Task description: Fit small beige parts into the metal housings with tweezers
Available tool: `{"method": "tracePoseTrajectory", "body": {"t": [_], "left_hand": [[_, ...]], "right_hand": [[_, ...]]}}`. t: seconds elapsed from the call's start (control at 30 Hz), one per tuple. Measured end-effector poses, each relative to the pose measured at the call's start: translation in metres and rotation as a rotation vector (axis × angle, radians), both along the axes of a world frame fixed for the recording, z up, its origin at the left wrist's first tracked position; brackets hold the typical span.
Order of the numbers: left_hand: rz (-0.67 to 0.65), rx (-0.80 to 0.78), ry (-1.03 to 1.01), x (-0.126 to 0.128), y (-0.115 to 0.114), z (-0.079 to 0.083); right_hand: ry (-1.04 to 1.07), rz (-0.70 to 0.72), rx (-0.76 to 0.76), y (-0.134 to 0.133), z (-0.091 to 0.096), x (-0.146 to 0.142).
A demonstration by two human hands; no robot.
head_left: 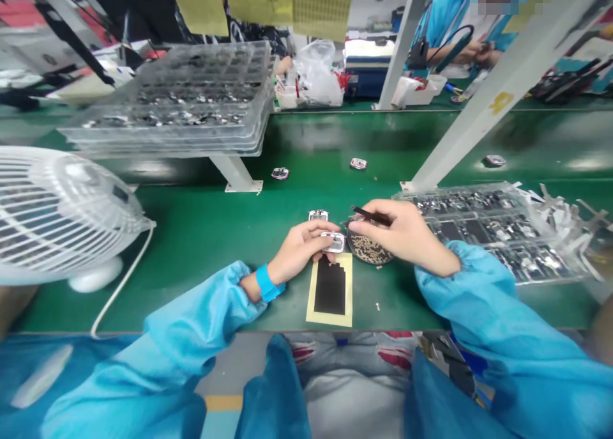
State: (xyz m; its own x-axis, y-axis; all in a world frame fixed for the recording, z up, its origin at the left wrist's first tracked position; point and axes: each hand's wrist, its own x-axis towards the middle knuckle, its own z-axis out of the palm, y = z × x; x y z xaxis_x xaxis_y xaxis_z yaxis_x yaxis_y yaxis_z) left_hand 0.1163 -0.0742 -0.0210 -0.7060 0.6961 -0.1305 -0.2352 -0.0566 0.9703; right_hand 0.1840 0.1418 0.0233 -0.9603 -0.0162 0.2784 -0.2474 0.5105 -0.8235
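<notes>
fingers of my left hand pinch the small metal frame steady on the green mat, while my right hand grips tweezers over the round dish, close for picking.

No legible text anywhere, yellow paper sheets hanging at the top show only a faint grid too blurred to read, yellow mark on the slanted white metal post is no readable sign

Loose bright-blue smock sleeves, a blue wristband on the left.
</notes>
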Motion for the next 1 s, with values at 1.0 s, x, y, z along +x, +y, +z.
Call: {"method": "tracePoseTrajectory", "body": {"t": [1.0], "left_hand": [[0.074, -0.011, 0.2, 0.018, -0.006, -0.002]], "right_hand": [[-0.33, -0.089, -0.281, -0.025, -0.028, 0.015]]}}
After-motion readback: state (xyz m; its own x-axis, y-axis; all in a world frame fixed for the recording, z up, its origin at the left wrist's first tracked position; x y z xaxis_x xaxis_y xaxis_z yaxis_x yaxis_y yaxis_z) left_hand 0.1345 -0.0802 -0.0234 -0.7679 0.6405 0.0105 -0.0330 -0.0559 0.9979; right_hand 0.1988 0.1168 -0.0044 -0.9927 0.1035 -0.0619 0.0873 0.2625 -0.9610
